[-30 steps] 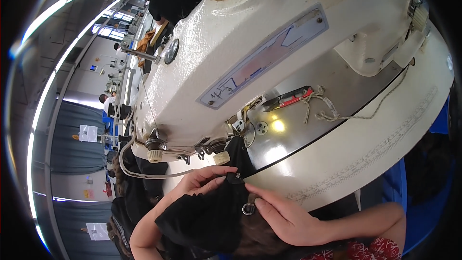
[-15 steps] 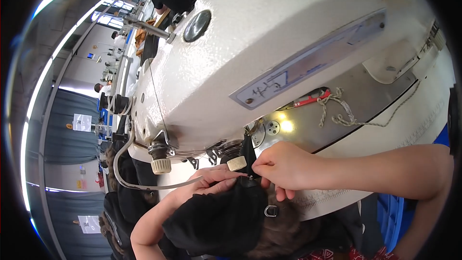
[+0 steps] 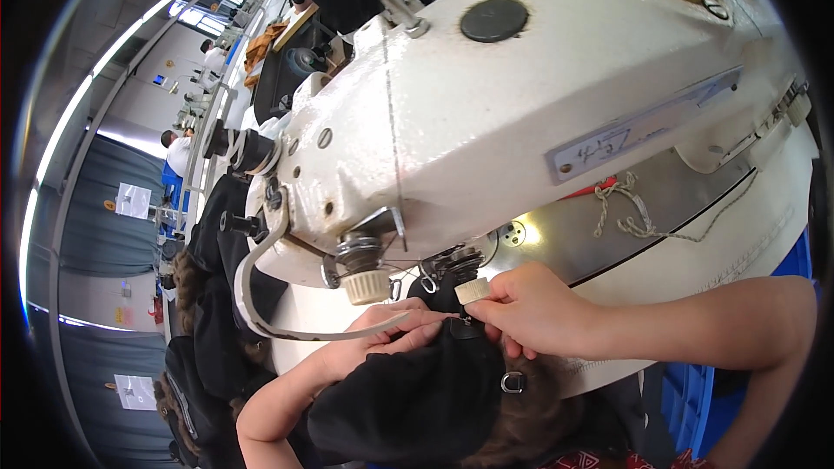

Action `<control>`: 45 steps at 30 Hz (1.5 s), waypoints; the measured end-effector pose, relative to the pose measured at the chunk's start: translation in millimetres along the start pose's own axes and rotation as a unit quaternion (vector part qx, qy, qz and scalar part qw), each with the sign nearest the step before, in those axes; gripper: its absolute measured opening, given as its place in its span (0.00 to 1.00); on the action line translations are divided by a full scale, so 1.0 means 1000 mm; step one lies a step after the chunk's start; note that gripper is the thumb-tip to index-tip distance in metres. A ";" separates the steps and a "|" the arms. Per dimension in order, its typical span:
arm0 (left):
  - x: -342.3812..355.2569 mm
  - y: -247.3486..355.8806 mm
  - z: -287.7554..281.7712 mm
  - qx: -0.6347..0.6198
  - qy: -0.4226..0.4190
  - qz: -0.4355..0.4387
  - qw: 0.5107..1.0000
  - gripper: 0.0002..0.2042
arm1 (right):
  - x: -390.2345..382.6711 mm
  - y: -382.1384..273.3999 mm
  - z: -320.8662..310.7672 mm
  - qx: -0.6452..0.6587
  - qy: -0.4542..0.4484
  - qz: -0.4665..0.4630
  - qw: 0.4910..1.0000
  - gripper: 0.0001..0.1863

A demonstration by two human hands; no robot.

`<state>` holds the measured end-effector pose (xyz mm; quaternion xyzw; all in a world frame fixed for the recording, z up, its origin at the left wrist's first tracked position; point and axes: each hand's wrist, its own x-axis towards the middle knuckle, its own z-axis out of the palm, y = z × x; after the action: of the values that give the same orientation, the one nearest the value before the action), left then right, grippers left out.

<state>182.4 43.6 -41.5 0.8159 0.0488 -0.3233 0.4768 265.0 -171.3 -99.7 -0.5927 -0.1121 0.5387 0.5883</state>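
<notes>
A black garment (image 3: 391,399) with brown fur (image 3: 539,408) along its side lies bunched in front of me, under the head of a white sewing machine (image 3: 486,113). My left hand (image 3: 404,330) grips the cloth's upper edge, fingers stretched along it and thumb pressed on top. Beside it, my right hand (image 3: 539,308) pinches the same edge between thumb and fingers, close to a small dark patch (image 3: 465,328) on the cloth. A metal ring (image 3: 513,382) sits where the cloth meets the fur. The machine's head hides the needle and presser foot.
A tension knob (image 3: 365,287) and a curved pale lever (image 3: 248,295) stand close above my left hand. A knotted cord (image 3: 638,217) lies on the metal bed plate. More black fur-trimmed garments (image 3: 204,295) are piled at the left. Blue crates (image 3: 686,399) stand at lower right.
The view has shifted, so the machine shows more from above and sits farther right. Both hands keep their hold on the black garment with little change.
</notes>
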 end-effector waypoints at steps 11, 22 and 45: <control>0.003 -0.011 0.008 0.209 0.043 0.204 0.955 0.15 | 0.011 -0.003 -0.001 -0.035 0.024 -0.039 0.998 0.13; 0.001 0.012 0.003 0.160 0.015 0.010 0.987 0.15 | 0.002 0.000 0.003 0.132 0.003 0.041 0.990 0.12; 0.037 -0.033 0.006 -0.226 0.071 -0.019 0.971 0.09 | -0.004 0.007 0.010 0.181 0.035 0.035 0.982 0.11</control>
<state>195.9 47.4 -89.4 0.7070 0.1697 -0.2537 0.6380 252.6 -170.9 -100.3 -0.4987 0.0285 0.5490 0.6701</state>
